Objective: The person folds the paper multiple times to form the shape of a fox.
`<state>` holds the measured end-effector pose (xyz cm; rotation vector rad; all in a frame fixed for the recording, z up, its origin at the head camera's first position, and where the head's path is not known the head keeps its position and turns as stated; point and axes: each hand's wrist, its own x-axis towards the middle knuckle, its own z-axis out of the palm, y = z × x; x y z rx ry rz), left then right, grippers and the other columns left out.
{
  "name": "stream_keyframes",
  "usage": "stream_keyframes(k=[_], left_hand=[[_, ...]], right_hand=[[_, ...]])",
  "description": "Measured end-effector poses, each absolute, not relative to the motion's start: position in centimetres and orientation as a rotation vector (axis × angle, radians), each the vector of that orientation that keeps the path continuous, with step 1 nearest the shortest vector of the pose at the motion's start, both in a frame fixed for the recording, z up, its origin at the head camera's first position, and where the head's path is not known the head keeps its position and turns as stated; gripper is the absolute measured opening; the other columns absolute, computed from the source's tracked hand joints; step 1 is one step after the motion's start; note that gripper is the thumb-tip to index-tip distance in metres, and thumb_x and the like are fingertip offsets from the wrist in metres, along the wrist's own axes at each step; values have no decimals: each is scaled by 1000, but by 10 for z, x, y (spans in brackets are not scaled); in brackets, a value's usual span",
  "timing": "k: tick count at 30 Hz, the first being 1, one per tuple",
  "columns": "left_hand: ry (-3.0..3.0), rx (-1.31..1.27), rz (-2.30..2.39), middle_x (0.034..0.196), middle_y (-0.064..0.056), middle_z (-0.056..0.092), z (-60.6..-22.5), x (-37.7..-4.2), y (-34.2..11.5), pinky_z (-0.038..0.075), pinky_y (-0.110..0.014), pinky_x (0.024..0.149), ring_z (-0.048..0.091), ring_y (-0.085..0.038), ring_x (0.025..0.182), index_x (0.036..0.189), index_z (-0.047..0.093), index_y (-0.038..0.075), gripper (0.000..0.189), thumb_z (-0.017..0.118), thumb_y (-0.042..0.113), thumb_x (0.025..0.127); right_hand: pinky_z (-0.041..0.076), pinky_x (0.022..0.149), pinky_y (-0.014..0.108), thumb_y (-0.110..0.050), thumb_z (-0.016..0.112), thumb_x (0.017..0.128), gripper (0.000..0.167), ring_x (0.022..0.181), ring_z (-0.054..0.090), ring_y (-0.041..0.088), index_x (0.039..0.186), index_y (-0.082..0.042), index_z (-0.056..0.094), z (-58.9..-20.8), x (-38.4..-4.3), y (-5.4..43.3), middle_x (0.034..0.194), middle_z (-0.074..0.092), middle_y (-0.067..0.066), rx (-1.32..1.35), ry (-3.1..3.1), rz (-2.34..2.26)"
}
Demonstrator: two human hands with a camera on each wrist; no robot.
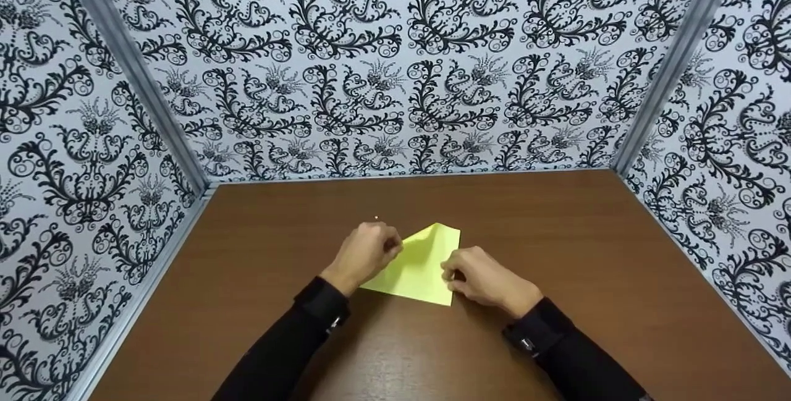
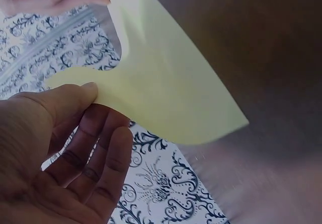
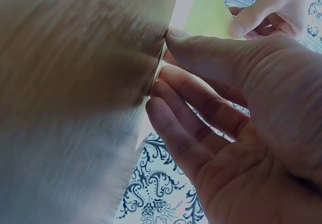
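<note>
A yellow sheet of paper (image 1: 423,271) is held between the two hands, over the middle of the brown table. My left hand (image 1: 368,249) pinches its left edge between thumb and fingers. In the left wrist view the paper (image 2: 161,88) bends in a curve away from the left thumb (image 2: 75,95). On the opposite side my right hand (image 1: 485,277) pinches the right edge. The right wrist view shows that edge nearly side-on, with the right thumb (image 3: 206,53) on one face and fingertips against the other. The far corner of the sheet stands up with a crease.
The brown wooden table (image 1: 278,222) spreads out around the hands. White walls with a black floral pattern (image 1: 395,80) enclose its back and sides, with grey metal posts (image 1: 148,86) at the corners. A tiny bright speck (image 1: 376,217) lies beyond the left hand.
</note>
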<state>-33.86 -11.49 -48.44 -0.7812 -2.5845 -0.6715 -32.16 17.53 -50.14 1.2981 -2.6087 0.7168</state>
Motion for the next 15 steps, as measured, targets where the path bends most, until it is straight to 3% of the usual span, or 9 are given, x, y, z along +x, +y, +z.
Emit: stream_keyframes(k=[9,15], left_hand=[[-2602,-842,-702,90,-4,85,-484,-321,-108,66,-25,72,78,-15,78,95,89,11,7,89,4,99],[-2597,-892,-700,89,-4,85,-487,-315,-99,65,-24,72,78,-13,78,94,88,11,7,90,6,100]], right_hand=[[68,89,42,8,89,92,10,98,79,31,96,-1,86,-505,-317,176,102,80,14,1287,-2576,664],[67,89,40,6,90,93,10,97,76,27,98,-2,89,-506,-316,180,102,79,12,1245,-2606,684]])
